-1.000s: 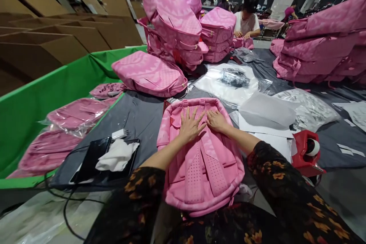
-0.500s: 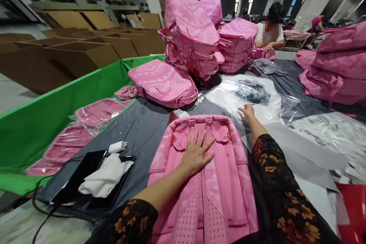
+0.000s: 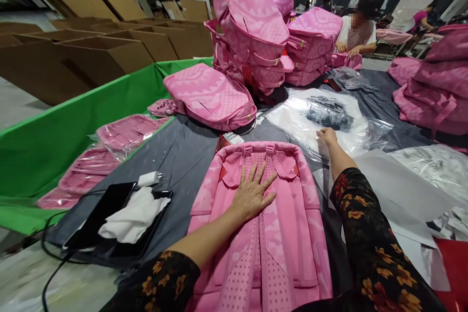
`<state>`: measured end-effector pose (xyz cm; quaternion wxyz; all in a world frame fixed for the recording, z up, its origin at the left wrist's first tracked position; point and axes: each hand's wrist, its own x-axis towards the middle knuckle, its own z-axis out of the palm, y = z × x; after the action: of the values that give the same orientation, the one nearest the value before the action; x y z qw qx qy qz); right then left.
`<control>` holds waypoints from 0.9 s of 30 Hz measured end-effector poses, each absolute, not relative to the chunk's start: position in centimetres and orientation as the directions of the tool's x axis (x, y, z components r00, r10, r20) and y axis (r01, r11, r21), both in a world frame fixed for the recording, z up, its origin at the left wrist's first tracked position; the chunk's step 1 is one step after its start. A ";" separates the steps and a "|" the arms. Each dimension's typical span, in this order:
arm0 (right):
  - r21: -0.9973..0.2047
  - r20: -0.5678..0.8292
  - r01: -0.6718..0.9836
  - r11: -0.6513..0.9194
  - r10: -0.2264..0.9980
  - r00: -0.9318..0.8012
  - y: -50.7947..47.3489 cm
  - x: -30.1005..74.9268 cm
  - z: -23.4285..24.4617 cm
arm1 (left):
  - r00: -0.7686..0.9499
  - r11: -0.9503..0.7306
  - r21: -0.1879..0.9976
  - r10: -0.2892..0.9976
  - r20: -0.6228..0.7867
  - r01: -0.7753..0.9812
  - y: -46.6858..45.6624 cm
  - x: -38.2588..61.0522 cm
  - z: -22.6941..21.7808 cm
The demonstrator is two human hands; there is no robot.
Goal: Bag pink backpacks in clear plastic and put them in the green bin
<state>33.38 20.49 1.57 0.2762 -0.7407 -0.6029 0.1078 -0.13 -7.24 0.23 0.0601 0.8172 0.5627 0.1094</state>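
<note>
A pink backpack [image 3: 305,234] lies in front of me with its straps and padded back facing up. My left hand [image 3: 253,194] rests flat on its upper back panel, fingers spread. Beyond the backpack's top right lies a stack of clear plastic bags [image 3: 292,119] with dark print. At the near edge of that stack, my right hand [image 3: 328,137] has its fingertips pinched together on a plastic bag. How much of the bag is between the fingers is hard to see.
More pink backpacks [image 3: 252,34] are piled ahead, with another stack [image 3: 438,78] at right. Wrapped pink bags [image 3: 124,131] lie along the green barrier [image 3: 109,92]. A white cloth [image 3: 133,217] covers part of two tablets at left. A co-worker [image 3: 360,34] handles a pink bag across the table.
My right hand's fingers, earlier apart above the plastic bags, have closed at the stack's edge. My left hand stays flat on the backpack. The view has shifted slightly.
</note>
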 end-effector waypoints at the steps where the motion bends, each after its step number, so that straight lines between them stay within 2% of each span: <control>1: -0.527 0.181 0.838 -0.139 0.945 0.271 20.4 33.2 2.5 | 0.345 -0.363 0.228 0.931 0.117 0.903 -7.2 -0.1 0.3; 4: -0.506 0.235 0.848 -0.155 0.922 0.309 20.7 32.1 6.5 | 0.349 -0.372 0.243 0.927 0.134 0.896 -7.2 0.0 0.4; 7: -0.484 0.313 0.872 -0.072 0.916 0.250 20.8 30.1 11.1 | 0.348 -0.376 0.250 0.925 0.150 0.892 -7.1 0.1 0.3; 11: -0.487 0.435 0.852 0.193 0.899 0.046 18.3 26.3 16.4 | 0.347 -0.388 0.268 0.919 0.188 0.882 -6.8 0.0 -0.1; 14: -0.571 0.513 0.711 0.411 0.855 -0.083 13.8 23.2 18.5 | 0.357 -0.414 0.310 0.907 0.224 0.856 -6.7 -0.2 0.1; 16: -0.629 0.511 0.593 0.503 0.842 -0.173 9.8 21.4 18.8 | 0.367 -0.446 0.408 0.893 0.259 0.797 -6.8 -0.1 0.6; 19: -0.683 0.454 0.484 0.547 0.837 -0.305 3.2 19.5 17.7 | 0.263 -0.422 0.718 0.907 0.330 0.554 -7.2 0.8 2.2; 22: -0.704 0.396 0.467 0.535 0.842 -0.368 -2.7 18.3 15.6 | 0.004 -0.327 0.925 0.943 0.332 0.194 -8.3 2.3 4.4; 24: -0.713 0.362 0.469 0.521 0.847 -0.390 -5.8 17.7 14.3 | -0.168 -0.256 0.962 0.956 0.239 -0.089 -9.4 3.2 5.8; 26: -0.722 0.337 0.473 0.506 0.853 -0.398 -8.1 17.2 13.2 | -0.255 -0.200 0.914 0.961 0.111 -0.353 -10.6 3.8 6.5; 27: -0.726 0.330 0.478 0.495 0.860 -0.390 -8.9 17.1 12.7 | -0.261 -0.183 0.889 0.962 0.076 -0.419 -11.1 3.9 6.7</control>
<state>17.07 -8.87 12.73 0.3540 -0.4240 -0.7887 0.2699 3.94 -11.11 6.66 0.5017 0.3433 0.3957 0.6884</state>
